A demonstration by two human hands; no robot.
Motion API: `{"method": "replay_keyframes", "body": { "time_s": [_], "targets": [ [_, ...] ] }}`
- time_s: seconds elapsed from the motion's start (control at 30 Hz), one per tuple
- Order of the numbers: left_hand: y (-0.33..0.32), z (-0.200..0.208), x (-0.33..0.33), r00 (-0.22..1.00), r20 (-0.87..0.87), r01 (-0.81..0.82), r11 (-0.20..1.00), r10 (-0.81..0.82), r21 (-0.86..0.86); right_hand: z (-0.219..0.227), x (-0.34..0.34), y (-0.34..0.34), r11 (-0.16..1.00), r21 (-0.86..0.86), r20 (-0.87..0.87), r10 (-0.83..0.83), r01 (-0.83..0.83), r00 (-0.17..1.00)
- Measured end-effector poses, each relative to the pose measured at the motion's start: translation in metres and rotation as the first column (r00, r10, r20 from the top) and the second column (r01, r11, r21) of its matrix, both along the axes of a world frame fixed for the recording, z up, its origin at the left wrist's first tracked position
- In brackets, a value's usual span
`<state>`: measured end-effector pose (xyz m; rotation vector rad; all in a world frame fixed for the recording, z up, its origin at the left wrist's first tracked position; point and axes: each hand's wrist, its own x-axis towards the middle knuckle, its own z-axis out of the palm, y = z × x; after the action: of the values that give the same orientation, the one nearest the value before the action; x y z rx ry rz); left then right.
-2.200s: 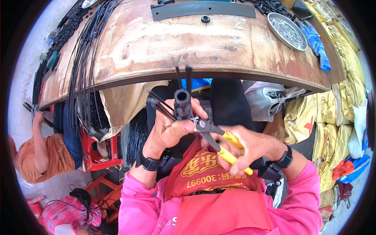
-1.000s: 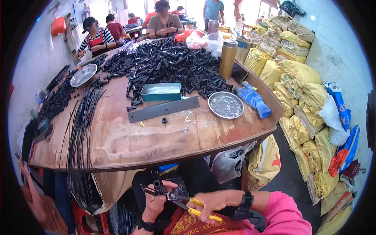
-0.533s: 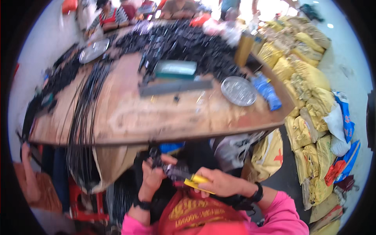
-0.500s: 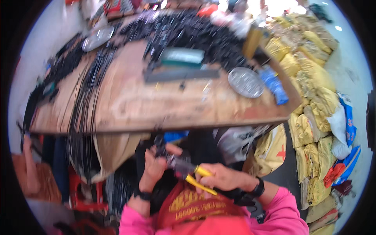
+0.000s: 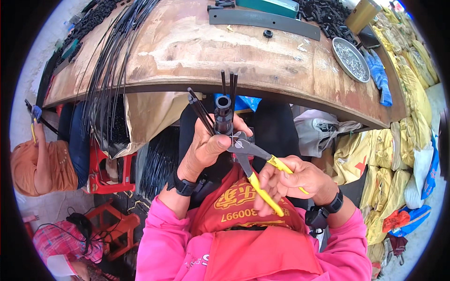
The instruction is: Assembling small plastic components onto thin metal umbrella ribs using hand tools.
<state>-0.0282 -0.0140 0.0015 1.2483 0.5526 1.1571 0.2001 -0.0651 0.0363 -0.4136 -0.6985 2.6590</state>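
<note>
My left hand is closed round a black tubular hub held upright, its open end up, with several thin black rods rising around it. Pliers with yellow handles are in my right hand. Their handles stand apart, with my fingers around and between them. The grey jaws meet the lower part of the hub beside my left thumb, where small bright wire-like bits show. What exactly the jaws touch is too small to tell.
The wooden table carries a bundle of long black rods, a grey metal bar, a round tray of small bits and heaps of black parts. Yellow sacks line the right. Another person's arm is at far left.
The view has tilted down, so hands and table edge sit higher in it. The pliers' handles are now spread wider. The hub now shows clearly, upright with rods around it.
</note>
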Motion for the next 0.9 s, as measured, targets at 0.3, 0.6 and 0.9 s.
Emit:
{"method": "replay_keyframes", "body": {
  "time_s": [0.3,0.6,0.9],
  "targets": [
    [0.003,-0.01,0.003,0.996,0.04,-0.073,0.997,0.075,-0.037,-0.005,-0.018,-0.014,0.966,0.221,0.17,-0.173,0.134,0.97],
    [0.002,-0.005,-0.004,0.997,0.072,-0.001,0.997,0.007,-0.075,-0.01,-0.008,-0.011,0.972,0.193,0.024,-0.144,0.137,0.989],
    [-0.005,0.011,0.004,0.998,-0.056,-0.009,0.997,0.005,-0.076,-0.005,-0.004,-0.02,0.988,-0.104,-0.185,-0.134,0.116,0.974]
  ]
}}
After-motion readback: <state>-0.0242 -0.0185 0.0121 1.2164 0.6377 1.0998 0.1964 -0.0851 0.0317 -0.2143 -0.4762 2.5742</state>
